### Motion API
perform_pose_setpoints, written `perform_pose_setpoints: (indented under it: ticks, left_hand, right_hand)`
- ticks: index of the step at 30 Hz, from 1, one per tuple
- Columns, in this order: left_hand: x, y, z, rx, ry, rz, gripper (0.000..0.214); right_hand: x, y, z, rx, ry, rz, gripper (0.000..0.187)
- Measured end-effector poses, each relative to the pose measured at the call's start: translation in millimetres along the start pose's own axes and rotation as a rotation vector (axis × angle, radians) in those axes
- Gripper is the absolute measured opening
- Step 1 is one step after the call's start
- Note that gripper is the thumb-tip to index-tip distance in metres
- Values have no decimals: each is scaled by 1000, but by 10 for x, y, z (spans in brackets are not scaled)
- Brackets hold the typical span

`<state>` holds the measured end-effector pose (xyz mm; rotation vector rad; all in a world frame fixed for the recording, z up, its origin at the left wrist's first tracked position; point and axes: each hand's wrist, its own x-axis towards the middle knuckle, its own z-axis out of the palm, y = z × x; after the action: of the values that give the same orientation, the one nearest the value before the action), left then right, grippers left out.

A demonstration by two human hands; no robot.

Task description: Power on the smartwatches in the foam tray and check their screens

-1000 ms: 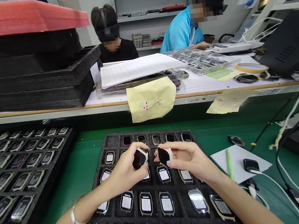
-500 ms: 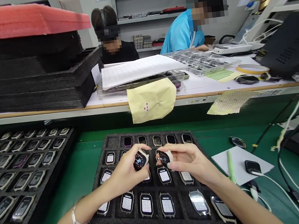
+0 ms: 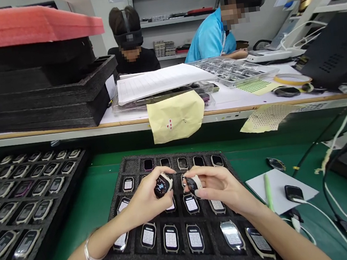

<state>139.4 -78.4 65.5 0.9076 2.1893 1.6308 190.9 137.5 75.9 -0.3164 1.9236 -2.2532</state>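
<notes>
Above a black foam tray (image 3: 134, 253), my left hand (image 3: 151, 194) grips a smartwatch body (image 3: 162, 186) by its edges, its dark screen lit with a watch face. My right hand (image 3: 216, 183) pinches a second watch body (image 3: 193, 183) between thumb and fingers, tilted so its pale side faces right; its screen looks dark. The two watches are apart, a small gap between them. Below, strapless watches sit in the tray's compartments, many with white lists on their screens, such as the watch (image 3: 194, 237). My hands and forearms hide part of the tray.
Another watch tray (image 3: 43, 230) lies left. At right are a white sheet (image 3: 284, 205), a green pen (image 3: 267, 190), a cabled watch (image 3: 293, 192) and cables (image 3: 335, 211). A shelf edge (image 3: 122, 128) crosses ahead, carrying stacked foam trays (image 3: 31, 101). Two people are beyond it.
Both hands stay in nearly the same place, still holding the watches. The right-hand watch has turned slightly and its screen looks darker. The person in blue behind the shelf has shifted a little.
</notes>
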Motion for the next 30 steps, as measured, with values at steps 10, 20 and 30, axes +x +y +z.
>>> perform_pose_setpoints:
  ticks: [10, 20, 30]
  left_hand:
    - [-4, 14, 2, 28, 23, 16, 36]
    - [12, 6, 15, 45, 31, 23, 33]
    - [11, 0, 9, 51, 84, 29, 37]
  right_hand:
    - [-3, -25, 28, 20, -31, -17, 29]
    - [12, 24, 6, 17, 2, -7, 28]
    - [-5, 27, 16, 29, 5, -15, 28]
